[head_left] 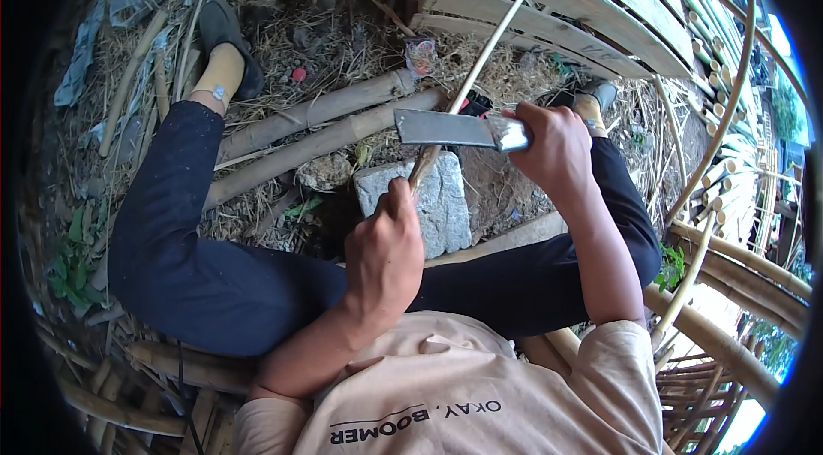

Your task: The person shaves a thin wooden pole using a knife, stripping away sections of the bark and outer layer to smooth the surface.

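Seemingly for steadiness, left hand clamps slim tan woody stick; right hand grips broad grey metal knife

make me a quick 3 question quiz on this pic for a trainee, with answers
1. What does the right grip hold?
2. True or false: the stone block sits inside the slatted wooden crate.
3. Fill in: the left grip holds a long, thin ____.

Key:
1. A broad-bladed knife.
2. False; it lies on the ground between the person's legs.
3. Stick.
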The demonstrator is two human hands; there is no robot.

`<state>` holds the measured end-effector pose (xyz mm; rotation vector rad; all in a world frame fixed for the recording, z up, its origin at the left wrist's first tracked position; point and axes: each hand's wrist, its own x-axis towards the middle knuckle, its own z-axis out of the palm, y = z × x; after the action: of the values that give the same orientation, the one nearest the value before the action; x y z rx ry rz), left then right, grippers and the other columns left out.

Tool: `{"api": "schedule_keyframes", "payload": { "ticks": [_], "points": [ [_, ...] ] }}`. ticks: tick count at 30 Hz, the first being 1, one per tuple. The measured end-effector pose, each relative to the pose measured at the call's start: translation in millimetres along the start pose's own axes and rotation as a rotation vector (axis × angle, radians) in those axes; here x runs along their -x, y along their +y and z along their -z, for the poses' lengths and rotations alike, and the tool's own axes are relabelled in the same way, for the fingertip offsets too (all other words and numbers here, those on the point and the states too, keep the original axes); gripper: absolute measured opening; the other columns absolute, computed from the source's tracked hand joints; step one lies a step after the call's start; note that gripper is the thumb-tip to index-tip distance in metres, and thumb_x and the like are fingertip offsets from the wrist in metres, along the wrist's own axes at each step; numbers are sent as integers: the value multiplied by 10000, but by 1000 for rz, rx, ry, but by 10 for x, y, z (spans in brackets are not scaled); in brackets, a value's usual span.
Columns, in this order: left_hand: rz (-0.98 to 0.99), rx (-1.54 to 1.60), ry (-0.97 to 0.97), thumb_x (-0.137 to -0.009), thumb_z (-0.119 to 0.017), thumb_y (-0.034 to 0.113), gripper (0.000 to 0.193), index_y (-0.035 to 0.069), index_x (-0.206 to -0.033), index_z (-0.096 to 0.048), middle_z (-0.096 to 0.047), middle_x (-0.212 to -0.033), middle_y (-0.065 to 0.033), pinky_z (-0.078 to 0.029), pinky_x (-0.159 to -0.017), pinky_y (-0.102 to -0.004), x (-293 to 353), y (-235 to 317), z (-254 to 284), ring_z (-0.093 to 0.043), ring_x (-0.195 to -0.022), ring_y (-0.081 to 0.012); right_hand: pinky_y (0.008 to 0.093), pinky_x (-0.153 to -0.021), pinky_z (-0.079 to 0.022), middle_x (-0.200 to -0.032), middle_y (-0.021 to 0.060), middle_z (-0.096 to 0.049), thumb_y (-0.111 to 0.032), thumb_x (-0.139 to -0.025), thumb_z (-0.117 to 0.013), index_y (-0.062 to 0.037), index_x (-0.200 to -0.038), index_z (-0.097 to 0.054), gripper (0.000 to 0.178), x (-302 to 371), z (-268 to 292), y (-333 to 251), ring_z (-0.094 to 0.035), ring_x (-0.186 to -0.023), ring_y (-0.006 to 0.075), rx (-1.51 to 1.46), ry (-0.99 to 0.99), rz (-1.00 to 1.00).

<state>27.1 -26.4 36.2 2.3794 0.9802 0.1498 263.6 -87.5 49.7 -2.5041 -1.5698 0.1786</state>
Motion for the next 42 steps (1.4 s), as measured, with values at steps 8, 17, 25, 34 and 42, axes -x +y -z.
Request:
{"api": "schedule_keyframes", "payload": {
  "ticks": [8,17,25,34,42],
  "points": [
    [12,6,-10,-1001,-504,85,97,1,-1046,-483,-659,-795,-202,-570,-541,-430,-48,14,23,-693,-650,-372,415,-599,-526,-678,137,-681,-123,-678,-741,-120,-843,-755,165,-108,-55,125,-680,-639,334,-33,61,13],
    [-15,103,26,-997,-516,79,115,-11,-1063,-491,-654,-732,-227,-531,-522,-483,-32,-29,4,-666,-627,-411,452,-653,-556,-766,185,-715,-184,-843,-663,-79,-957,-756,182,-277,318,985,-711,-697,335,294,340,-262],
    [-16,102,9,-962,-538,42,175,-50,-1106,-496,-648,-742,-247,-540,-539,-481,10,-46,-1,-667,-635,-422,444,-589,-509,-610,149,-630,-155,-771,-710,-80,-779,-694,77,-43,182,149,-661,-598,357,-73,99,54],
    [-5,82,18,-974,-529,48,160,-33,-1106,-489,-646,-800,-248,-528,-559,-500,-5,-10,-13,-664,-673,-428,445,-642,-546,-643,165,-657,-103,-662,-673,-96,-825,-737,175,-42,35,-33,-674,-645,375,-34,-44,6],
    [-21,16,19,-948,-542,50,131,-7,-1051,-485,-657,-789,-187,-575,-532,-401,-35,-30,4,-699,-646,-354,452,-675,-564,-704,180,-684,-99,-742,-651,-90,-888,-752,178,-269,65,163,-701,-678,353,81,24,-155]
  ]
}}
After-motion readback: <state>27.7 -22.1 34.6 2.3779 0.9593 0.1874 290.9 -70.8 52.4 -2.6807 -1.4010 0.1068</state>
